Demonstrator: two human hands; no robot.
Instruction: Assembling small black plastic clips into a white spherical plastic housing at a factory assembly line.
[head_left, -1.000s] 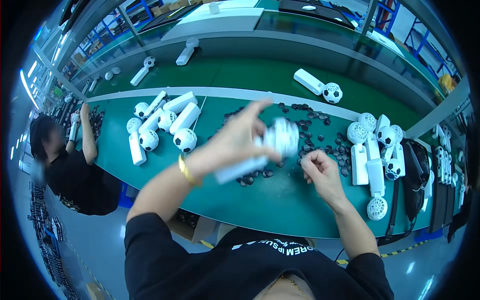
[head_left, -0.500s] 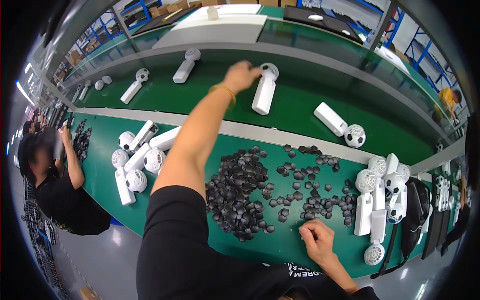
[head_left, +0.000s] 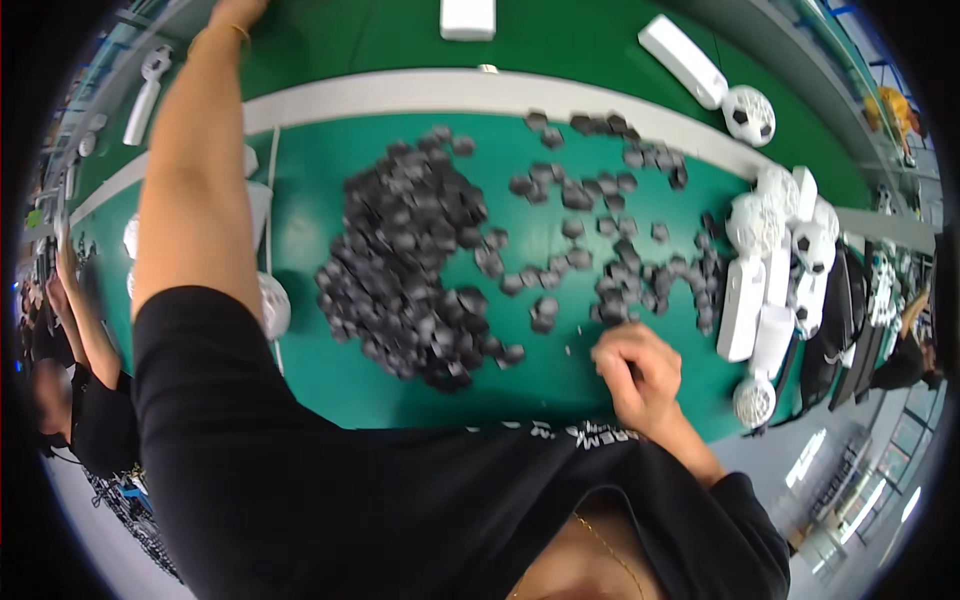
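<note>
My left hand (head_left: 238, 12) reaches far out over the green belt (head_left: 340, 45) at the top left. The picture's upper edge cuts it off and its fingers do not show. My right hand (head_left: 638, 372) rests at the near side of the green table (head_left: 300, 200) with its fingers curled in; whatever they may hold is hidden. Just beyond it lie scattered black pentagon pieces (head_left: 625, 275). A large heap of the same black pieces (head_left: 410, 255) sits left of them. White handles with football-patterned ball heads stand partly hidden behind my left arm, one ball (head_left: 273, 305) showing.
At the right, several white ball-headed devices (head_left: 755, 225) are piled beside a black bag (head_left: 822, 325). On the belt lie another such device (head_left: 690, 65), a white handle (head_left: 468, 18) at the top edge and a further device (head_left: 148, 95). A co-worker (head_left: 100, 410) is at the left.
My left hand has moved away from a ball-headed device on the belt, swinging left. The view has tipped down toward the table. My right hand stays curled at the table's near side.
</note>
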